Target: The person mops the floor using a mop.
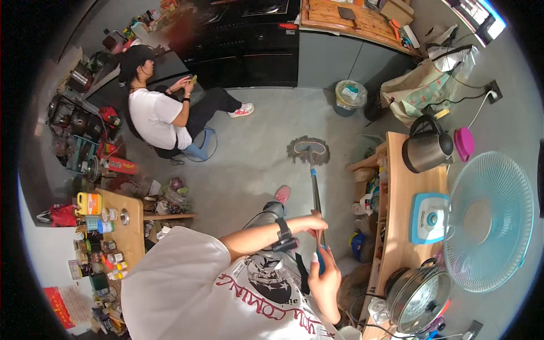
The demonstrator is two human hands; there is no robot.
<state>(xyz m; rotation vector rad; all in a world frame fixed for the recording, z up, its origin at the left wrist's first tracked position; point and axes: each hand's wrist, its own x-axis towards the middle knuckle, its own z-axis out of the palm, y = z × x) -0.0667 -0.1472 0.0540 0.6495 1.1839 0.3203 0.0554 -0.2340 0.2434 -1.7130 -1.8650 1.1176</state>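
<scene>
Mop (317, 192) (grey-headed) in both hands (325, 280)

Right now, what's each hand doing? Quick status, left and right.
Left hand: closed, holding the mop handle partway along.
Right hand: closed, holding the same handle nearer the body.
</scene>
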